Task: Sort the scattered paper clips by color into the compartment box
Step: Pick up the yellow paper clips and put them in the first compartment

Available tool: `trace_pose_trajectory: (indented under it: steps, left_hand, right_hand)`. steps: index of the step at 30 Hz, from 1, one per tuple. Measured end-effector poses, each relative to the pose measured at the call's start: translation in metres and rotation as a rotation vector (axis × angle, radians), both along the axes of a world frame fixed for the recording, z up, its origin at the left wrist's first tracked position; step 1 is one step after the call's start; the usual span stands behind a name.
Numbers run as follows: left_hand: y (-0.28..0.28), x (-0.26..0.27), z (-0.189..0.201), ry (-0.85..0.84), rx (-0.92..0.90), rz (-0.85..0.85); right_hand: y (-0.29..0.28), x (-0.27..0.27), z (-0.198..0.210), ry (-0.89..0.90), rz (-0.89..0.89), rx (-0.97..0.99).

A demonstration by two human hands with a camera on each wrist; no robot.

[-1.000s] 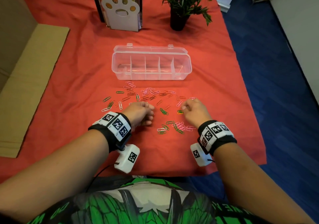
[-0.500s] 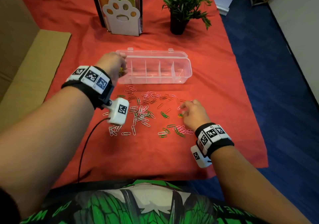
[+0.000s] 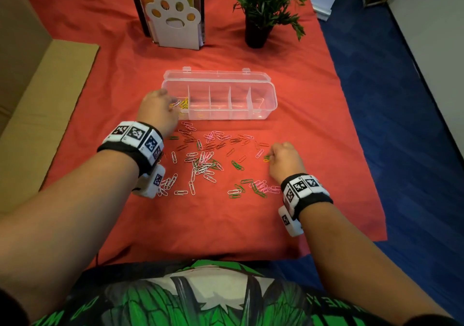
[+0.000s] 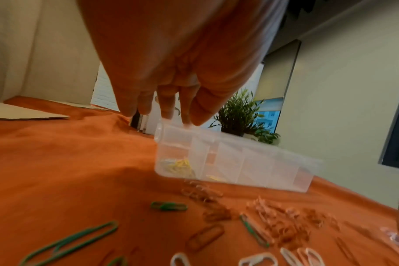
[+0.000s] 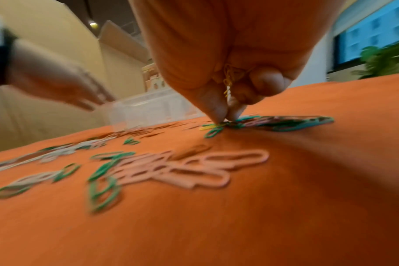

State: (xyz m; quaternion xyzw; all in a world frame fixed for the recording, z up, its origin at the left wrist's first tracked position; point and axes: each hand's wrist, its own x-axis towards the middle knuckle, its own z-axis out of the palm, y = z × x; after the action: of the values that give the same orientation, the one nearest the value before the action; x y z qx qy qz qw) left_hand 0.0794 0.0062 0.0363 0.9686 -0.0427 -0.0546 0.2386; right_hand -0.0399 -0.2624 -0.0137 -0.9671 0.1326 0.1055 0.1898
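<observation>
Pinching yellow clip (image 5: 208,127) with right hand (image 3: 285,163), more hoarded; left hand (image 3: 157,111) fingers loose over compartment box (image 3: 261,92); risking grabbing tangled green clip (image 5: 214,132).

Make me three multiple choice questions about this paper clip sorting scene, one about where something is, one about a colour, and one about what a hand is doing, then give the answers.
1. Where is the left hand?
A. at the left end of the compartment box
B. on the potted plant
C. resting in the lap

2. What colour are the paper clips in the box's leftmost compartment?
A. green
B. yellow
C. pink

3. What is the right hand doing?
A. lying flat and open on the cloth
B. gripping the box lid
C. pinching at clips on the red cloth, with yellow clips tucked in its curled fingers

Answers:
1 A, the head view shows it at the box's left end with fingers extended.
2 B, yellow clips show through the clear wall in the head and left wrist views.
3 C, the right wrist view shows the fingertips pressed together on the cloth.
</observation>
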Motion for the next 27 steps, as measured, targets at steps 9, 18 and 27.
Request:
trace_pose_trajectory:
  steps: [9, 18, 27]
  left_hand:
    - [0.006, -0.011, -0.008, 0.075, -0.013, -0.067]
    - [0.005, -0.015, -0.01, 0.036, -0.095, -0.036]
    - [0.011, -0.014, -0.012, -0.039, -0.215, 0.024]
  right_hand:
    - [0.002, -0.007, 0.004, 0.046, 0.131, -0.176]
    - [0.023, 0.012, 0.015, 0.101, 0.162, -0.095]
    - [-0.013, 0.009, 0.021, 0.025, -0.063, 0.019]
